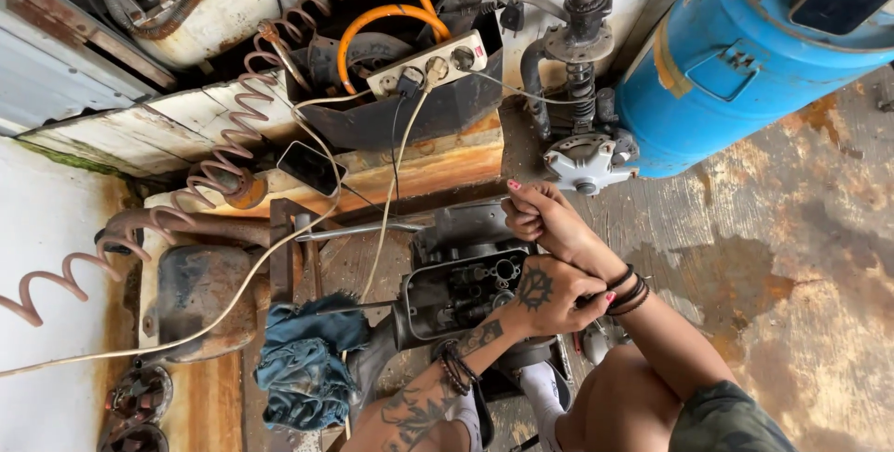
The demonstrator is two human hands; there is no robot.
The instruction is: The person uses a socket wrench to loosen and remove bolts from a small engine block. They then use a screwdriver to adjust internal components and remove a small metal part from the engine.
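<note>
An open grey metal housing (456, 296) with small brass parts inside lies on a rusty bench. My right hand (542, 221), with pink nails, is curled into a fist at the housing's upper right corner; what its fingers enclose is hidden. My tattooed left hand (549, 296) lies over the housing's right edge, its fingers wrapped around my right wrist just by the black bracelets (629, 290). A thin metal rod (358, 230) runs leftward from the housing's top.
A blue tank (745, 61) stands at the upper right beside a spring-and-valve fitting (585, 149). A power strip (428, 63), an orange hose (386, 16), a coiled hose (237, 126), a phone (312, 168), a white cable (233, 298) and a blue rag (307, 359) lie left.
</note>
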